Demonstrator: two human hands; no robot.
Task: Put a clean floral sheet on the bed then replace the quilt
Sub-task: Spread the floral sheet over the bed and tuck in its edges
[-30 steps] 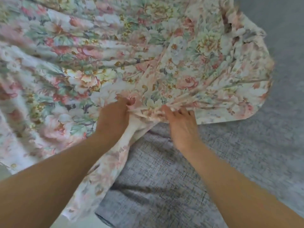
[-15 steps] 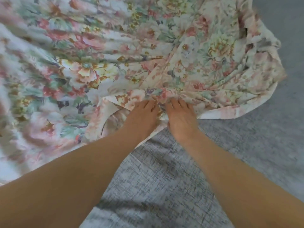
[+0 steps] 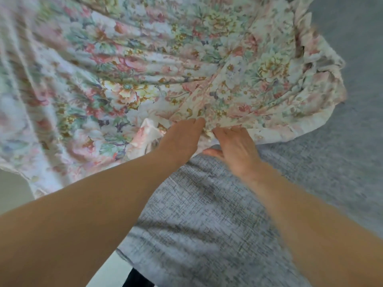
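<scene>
Grey woven bed (image 3: pixel 207 224) filled near + right of frame. Floral sheet (image 3: pixel 145 69) was bunched over far/left part, its near edge lying on the bed at centre. L hand (image 3: pixel 182 139) and R hand (image 3: pixel 234 146) sat just beside each other at that edge, fingertips tucked into the folds. R thumb spread out below fabric. Actual grip on cloth: can't tell, fingers hidden + blurred.

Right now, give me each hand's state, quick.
Left hand: fingers at the sheet edge, grip hidden; cannot tell.
Right hand: pinches the sheet's edge, thumb beneath.
</scene>
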